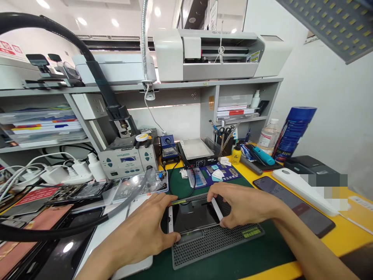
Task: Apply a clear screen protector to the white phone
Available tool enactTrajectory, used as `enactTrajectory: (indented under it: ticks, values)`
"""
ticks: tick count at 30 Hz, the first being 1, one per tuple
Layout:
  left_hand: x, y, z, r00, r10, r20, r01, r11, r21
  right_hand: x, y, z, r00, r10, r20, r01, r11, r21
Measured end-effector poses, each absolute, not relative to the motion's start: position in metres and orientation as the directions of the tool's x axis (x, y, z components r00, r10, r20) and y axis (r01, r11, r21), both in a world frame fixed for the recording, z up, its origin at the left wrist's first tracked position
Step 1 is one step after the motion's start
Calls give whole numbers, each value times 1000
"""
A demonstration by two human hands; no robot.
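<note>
A smartphone point(194, 216) with a dark screen and white ends lies face up on a grey honeycomb-patterned mat point(215, 241). My left hand point(148, 225) grips its left end, thumb at the near corner and fingers at the far one. At the opposite end, my right hand point(244, 204) holds the white edge between thumb and fingers. Whether the phone is flat on the mat or slightly raised, I cannot tell. Under the mat spreads a dark green work mat point(230, 264).
Behind the phone stand a hot-air station point(128, 161), a flat heating plate point(198, 149) and a tool holder point(225, 140). A large phone point(291, 202) and a white device point(303, 190) lie at the right. Several phone parts and a thick black hose point(58, 233) crowd the left.
</note>
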State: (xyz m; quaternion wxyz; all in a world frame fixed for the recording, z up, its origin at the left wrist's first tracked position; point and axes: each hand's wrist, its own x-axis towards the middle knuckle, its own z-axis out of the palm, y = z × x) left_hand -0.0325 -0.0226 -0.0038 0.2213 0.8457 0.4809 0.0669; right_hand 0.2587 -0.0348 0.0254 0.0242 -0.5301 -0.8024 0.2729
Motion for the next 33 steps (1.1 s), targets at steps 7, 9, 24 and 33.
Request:
enactTrajectory:
  ticks: [7,9,24,33]
  values:
    - [-31,-24,-2,554,825,-110,779,-467,417,260,-34,22,-441,868,-228,834,303,-460]
    - [-31,-24,-2,557,823,-114,778,-469,417,261,-33,20,-443,869,-222,832,306,-463]
    - [-35,-21,11,507,854,-119,759,-377,530,279,-15,11,-469,858,-211,723,235,-649]
    - [-39,-19,5,533,840,-97,733,-402,548,281,-10,7,-510,833,-215,602,167,-781]
